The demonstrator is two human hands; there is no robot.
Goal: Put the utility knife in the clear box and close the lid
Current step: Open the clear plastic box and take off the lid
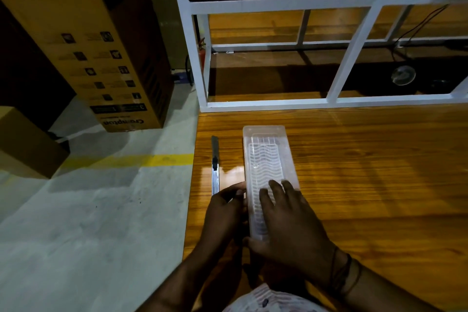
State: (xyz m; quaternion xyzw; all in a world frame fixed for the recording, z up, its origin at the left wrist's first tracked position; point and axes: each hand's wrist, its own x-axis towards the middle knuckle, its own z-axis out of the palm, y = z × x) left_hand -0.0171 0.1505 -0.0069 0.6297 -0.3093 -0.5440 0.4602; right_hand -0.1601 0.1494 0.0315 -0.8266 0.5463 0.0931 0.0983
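A long clear plastic box (266, 157) with a ribbed insert lies lengthwise on the wooden table (367, 172), its lid down. My right hand (288, 220) rests flat on the near end of the lid, fingers spread. My left hand (225, 213) touches the box's left edge at the near end, fingertips at the lid's rim. The utility knife (215, 164), slim and silver with a dark slider, lies on the table just left of the box, parallel to it, close to the table's left edge. Neither hand holds the knife.
A white metal shelf frame (329, 102) stands at the table's far edge. Left of the table is a concrete floor with a yellow line (141, 159), a tall cardboard carton (101, 45) and a smaller box (22, 144).
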